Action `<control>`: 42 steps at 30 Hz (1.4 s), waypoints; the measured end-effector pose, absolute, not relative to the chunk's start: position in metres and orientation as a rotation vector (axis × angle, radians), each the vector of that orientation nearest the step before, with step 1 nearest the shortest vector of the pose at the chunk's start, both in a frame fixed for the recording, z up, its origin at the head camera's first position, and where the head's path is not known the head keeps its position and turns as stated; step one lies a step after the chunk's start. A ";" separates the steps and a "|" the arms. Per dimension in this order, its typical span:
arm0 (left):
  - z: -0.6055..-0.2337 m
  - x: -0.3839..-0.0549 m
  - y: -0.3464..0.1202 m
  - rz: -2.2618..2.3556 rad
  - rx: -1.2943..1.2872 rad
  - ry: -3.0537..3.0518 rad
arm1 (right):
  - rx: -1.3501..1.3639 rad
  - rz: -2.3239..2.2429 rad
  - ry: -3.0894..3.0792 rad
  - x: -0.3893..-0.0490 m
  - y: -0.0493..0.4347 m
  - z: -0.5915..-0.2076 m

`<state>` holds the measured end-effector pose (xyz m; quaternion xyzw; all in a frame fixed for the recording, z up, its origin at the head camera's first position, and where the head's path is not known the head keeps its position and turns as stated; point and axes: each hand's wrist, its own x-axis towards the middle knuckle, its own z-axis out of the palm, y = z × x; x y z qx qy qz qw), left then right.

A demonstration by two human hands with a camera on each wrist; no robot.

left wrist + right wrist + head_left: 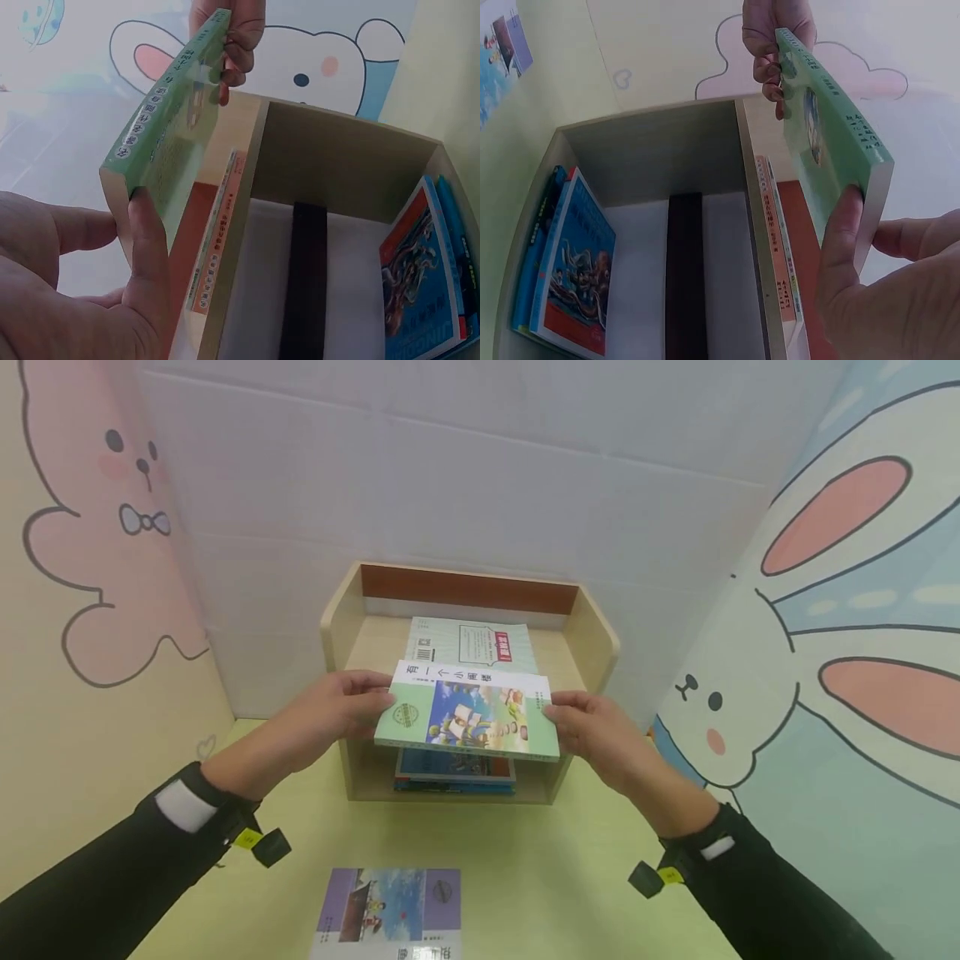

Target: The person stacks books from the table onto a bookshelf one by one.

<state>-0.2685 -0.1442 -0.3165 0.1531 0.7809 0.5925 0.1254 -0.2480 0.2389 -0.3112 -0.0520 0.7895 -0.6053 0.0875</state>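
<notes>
Both hands hold a green-and-white paperback book flat by its short ends, in front of a small wooden shelf. My left hand pinches its left end, thumb on one cover and fingers on the other. At the opposite end my right hand pinches it the same way. Behind the held book, a pale book lies on the shelf's upper board. In the left wrist view the held book's green spine shows above thin books lying on that board.
Blue-covered books lie in the shelf's lower compartment. A purple-and-white book rests on the yellow-green table nearer the person. A white sheet hangs behind, and painted walls stand on both sides.
</notes>
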 end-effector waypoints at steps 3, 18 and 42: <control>-0.311 -0.283 -0.138 1.742 0.397 2.296 | -0.151 -1.844 2.358 -0.266 0.236 -0.308; -0.298 -0.341 -0.120 1.797 0.247 2.443 | -0.046 -1.985 2.409 -0.340 0.216 -0.298; -0.302 -0.387 -0.094 1.677 0.106 2.681 | 0.257 -1.767 2.697 -0.389 0.194 -0.293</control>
